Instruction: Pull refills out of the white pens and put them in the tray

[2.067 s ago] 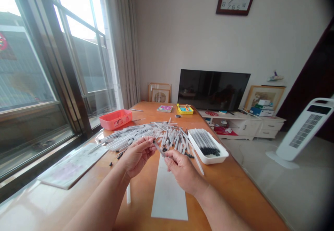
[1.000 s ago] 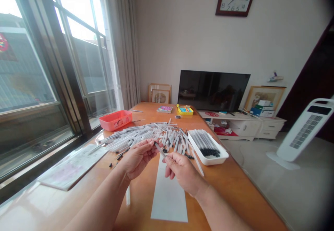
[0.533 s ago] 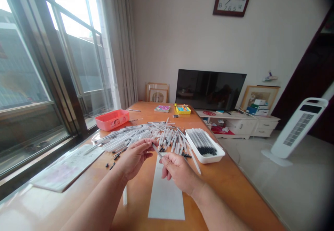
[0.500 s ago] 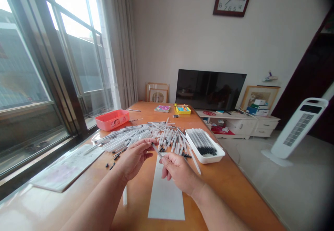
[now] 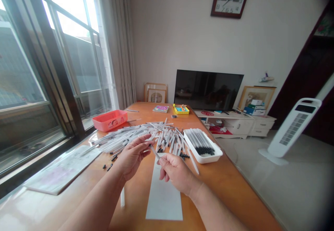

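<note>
Both my hands are raised just above a wooden table (image 5: 229, 185). My right hand (image 5: 175, 172) pinches a thin clear pen (image 5: 154, 151) that slants up to the left. The fingertips of my left hand (image 5: 132, 154) close on the pen's upper end. Behind them lies a big heap of clear pens (image 5: 135, 135) and a few small black caps (image 5: 109, 165). A white tray (image 5: 206, 159) to the right holds several pens laid side by side with black ends toward me.
A white paper strip (image 5: 164, 199) lies under my hands. A pink basket (image 5: 109, 119) stands at the left by the window, a printed sheet (image 5: 62, 168) nearer. A book (image 5: 160, 108) and yellow box (image 5: 181, 109) sit at the far end. A tower fan (image 5: 292, 130) stands on the floor.
My hands stay together on the pen, with the left fingers shifting slightly at its tip. The view has drifted a little to the right and up.
</note>
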`<state>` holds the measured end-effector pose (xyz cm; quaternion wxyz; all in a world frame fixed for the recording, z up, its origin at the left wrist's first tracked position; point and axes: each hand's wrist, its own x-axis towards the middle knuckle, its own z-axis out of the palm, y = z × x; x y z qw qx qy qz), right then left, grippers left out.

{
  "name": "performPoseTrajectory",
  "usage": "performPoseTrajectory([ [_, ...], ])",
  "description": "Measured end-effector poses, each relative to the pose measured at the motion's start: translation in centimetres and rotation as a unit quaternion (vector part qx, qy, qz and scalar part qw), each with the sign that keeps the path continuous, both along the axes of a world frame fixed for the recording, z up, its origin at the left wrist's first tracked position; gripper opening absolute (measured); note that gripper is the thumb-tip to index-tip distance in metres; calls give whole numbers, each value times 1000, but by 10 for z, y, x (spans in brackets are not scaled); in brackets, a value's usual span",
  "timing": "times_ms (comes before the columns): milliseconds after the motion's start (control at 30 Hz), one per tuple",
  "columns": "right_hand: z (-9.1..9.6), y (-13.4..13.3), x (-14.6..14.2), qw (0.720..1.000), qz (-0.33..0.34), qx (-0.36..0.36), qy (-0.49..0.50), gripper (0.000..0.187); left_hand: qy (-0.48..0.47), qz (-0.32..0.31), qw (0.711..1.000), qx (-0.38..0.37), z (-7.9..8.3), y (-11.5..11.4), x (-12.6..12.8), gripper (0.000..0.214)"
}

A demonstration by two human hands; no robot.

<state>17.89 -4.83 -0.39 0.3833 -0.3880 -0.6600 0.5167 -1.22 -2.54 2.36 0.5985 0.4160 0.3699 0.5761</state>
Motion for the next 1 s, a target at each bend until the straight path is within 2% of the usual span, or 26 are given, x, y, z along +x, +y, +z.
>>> performPoseTrajectory([
  [100, 3, -1, 0, 1000, 1, 2, -4, 35, 54, 15, 998, -6, -2, -2, 2, 25],
  [167, 3, -1, 1, 1000, 3, 3, -7, 35, 74, 15, 997, -9, -3, -2, 2, 23],
  [333, 1, 0, 0, 1000, 4, 2, -3, 36, 36, -41, 998, -15, 1, -1, -3, 17],
  [467, 2, 0, 0, 1000, 3, -2, 6, 37, -3, -69, 997, -21, 4, -3, -3, 26],
  [700, 2, 0, 0, 1000, 9, -9, 11, 38, 30, -10, 999, -31, -3, -1, 1, 26],
  [833, 3, -1, 0, 999, 16, -37, 35, 39, 27, -31, 999, -8, -5, 2, -3, 22],
  [1000, 8, -1, 4, 986, 53, -101, 119, 41, 19, -65, 997, 20, -1, 1, -6, 18],
])
